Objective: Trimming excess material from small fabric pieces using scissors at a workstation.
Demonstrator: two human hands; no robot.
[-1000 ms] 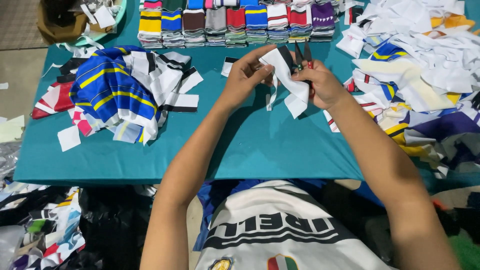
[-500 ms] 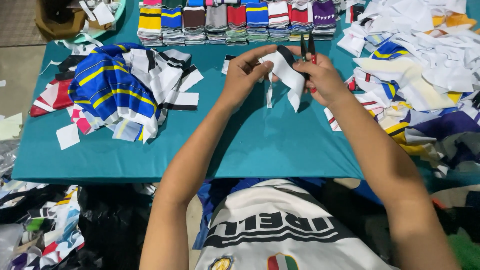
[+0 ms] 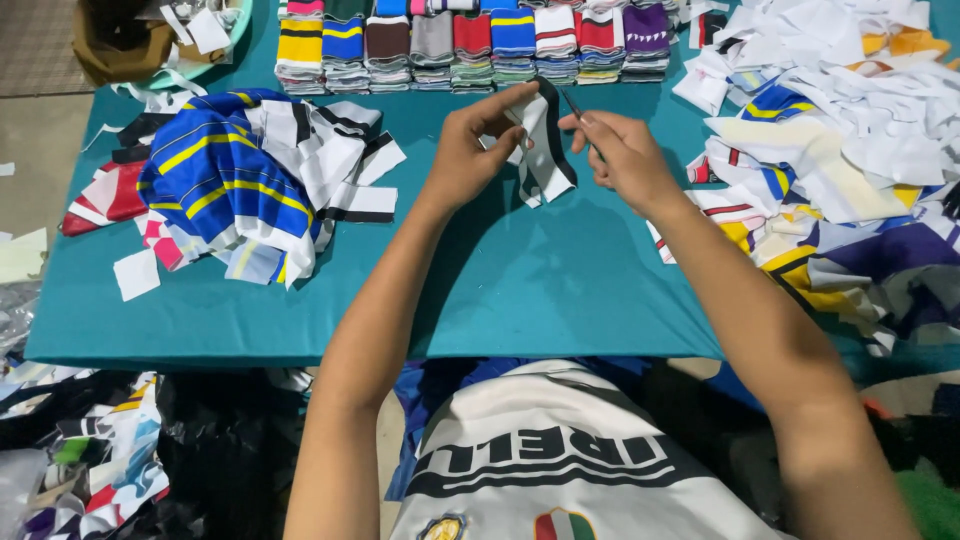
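Your left hand (image 3: 470,150) pinches a white-and-black cloth strip (image 3: 543,150) above the teal table (image 3: 520,290); your right hand (image 3: 625,160) grips scissors (image 3: 578,112) touching it.

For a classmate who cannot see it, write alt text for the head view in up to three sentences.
Over a teal table, a left hand holds up a white-and-black fabric piece while the right hand works small scissors at it. Blue-and-yellow striped fabric lies left, white scraps right, folded stacks behind.

Teal-covered table (image 3: 520,300) on pale tiled floor (image 3: 45,140), evenly lit, brown woven mat (image 3: 35,45) beyond.
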